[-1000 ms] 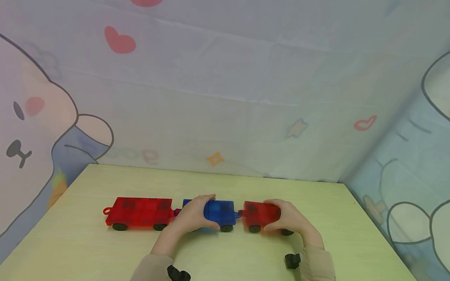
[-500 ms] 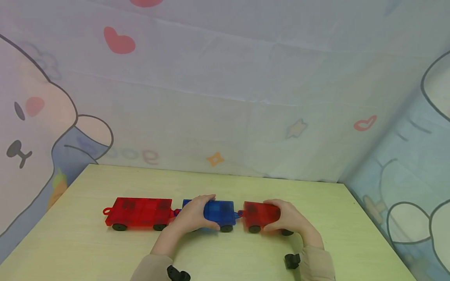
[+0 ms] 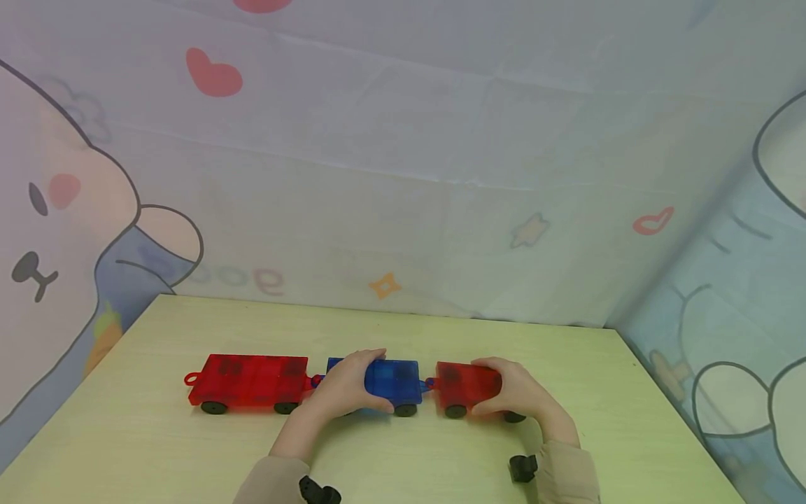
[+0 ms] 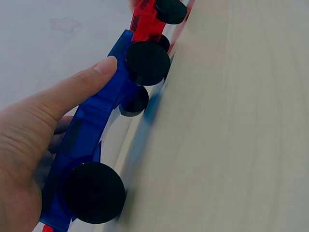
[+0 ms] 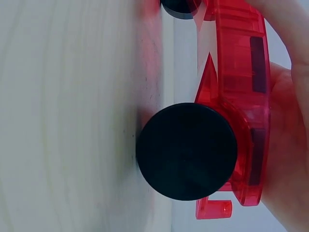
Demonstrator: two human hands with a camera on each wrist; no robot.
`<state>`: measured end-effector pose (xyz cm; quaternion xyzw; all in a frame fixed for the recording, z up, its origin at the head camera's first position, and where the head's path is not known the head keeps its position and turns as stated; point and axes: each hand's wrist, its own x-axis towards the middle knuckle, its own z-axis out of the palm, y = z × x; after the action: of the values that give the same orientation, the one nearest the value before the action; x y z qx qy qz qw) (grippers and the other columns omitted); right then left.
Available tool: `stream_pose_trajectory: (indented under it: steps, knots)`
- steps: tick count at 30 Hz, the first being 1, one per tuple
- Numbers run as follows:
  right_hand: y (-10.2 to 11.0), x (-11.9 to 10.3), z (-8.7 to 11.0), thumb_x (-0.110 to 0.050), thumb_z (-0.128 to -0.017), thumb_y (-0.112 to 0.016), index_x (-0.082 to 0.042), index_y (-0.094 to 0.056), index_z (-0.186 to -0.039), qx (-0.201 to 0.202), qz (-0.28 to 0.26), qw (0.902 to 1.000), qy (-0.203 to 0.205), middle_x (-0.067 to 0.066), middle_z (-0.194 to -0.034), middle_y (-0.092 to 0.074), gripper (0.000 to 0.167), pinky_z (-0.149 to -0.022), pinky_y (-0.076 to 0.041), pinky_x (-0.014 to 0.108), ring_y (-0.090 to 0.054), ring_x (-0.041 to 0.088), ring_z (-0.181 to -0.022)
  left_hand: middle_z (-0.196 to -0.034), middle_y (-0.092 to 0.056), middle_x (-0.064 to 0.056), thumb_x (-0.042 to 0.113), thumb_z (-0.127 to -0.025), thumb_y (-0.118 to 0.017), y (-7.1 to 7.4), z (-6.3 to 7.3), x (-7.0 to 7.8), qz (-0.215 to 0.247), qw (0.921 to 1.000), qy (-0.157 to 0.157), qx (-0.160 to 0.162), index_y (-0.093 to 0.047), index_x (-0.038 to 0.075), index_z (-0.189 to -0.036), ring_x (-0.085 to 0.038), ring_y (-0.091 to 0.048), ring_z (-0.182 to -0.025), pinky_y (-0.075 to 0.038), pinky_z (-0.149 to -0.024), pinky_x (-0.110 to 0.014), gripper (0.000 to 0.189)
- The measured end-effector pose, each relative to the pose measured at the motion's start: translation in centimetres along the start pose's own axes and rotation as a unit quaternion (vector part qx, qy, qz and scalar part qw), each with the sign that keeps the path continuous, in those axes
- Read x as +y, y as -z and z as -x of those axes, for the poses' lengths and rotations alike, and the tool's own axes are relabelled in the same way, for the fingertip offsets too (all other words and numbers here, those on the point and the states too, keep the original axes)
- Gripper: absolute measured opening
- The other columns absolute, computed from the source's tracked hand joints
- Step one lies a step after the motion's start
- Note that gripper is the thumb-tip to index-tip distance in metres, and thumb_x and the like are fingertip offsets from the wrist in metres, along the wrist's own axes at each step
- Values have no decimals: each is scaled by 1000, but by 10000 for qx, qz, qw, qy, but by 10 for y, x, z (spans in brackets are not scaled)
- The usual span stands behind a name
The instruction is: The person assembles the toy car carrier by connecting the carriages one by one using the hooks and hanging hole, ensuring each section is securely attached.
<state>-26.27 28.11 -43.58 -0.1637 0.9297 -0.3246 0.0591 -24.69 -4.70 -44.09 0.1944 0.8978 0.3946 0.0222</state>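
Three translucent toy train cars with black wheels stand in a row on the table. My left hand (image 3: 345, 386) grips the blue car (image 3: 395, 380) in the middle, thumb along its near side and fingers over its far side. The left wrist view shows the thumb (image 4: 87, 84) pressed to that side. At the right end, my right hand (image 3: 519, 390) holds a short red car (image 3: 464, 383) between thumb and fingers. A longer red car (image 3: 252, 378) stands untouched at the left. The couplings (image 3: 429, 383) between blue and right red overlap; the left pair is partly behind my hand.
The pale wooden table (image 3: 403, 462) meets a printed cloth backdrop (image 3: 403, 175) at its far edge. More printed cloth hangs along the right side. Black wrist cameras sit on both sleeves, the right one (image 3: 523, 469) close above the tabletop.
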Motion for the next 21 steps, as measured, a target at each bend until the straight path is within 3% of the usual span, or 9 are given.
stream_pose_trajectory:
  steps: [21]
  knots:
    - [0,-1,0,-34,-63,-91,-6,-57,-133,10,120,9999,-56,9,-124,-63,83,-85,-51,37,-57,23,-105,-140,-56,-11,37,-67,-89,0,0,0,-93,10000,10,21,-48,4,-143,-34,-48,-132,-45,-102,-57,92]
